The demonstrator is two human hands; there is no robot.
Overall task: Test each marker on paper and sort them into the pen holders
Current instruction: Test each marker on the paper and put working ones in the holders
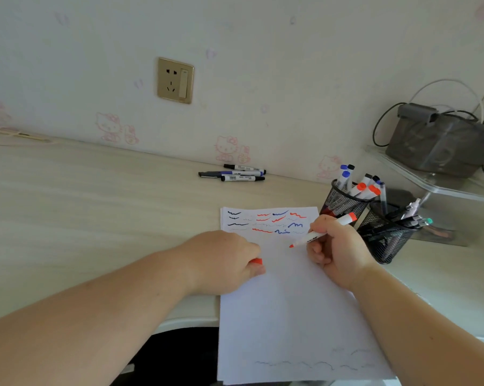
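Over the sheet of paper (291, 307), the right hand (337, 249) grips a red marker (323, 231), uncapped, its fingers (317, 250) curled round the white barrel. The red tip points left and down, just above or on the paper; I cannot tell which. The left hand (225, 259) rests on the paper's left edge, its fingers curled round a red cap (257, 261) that only partly shows. Black, red and blue scribbles fill the paper's far end, and faint dark squiggles run along its near end. Just right of the paper stand two black mesh pen holders: the farther holder (339, 203) carries markers with blue, black and red caps, and the nearer holder (385, 240) carries dark pens. Three more markers (235, 174) lie together on the counter (96, 204) near the wall. A wall socket (175, 80) sits above them.
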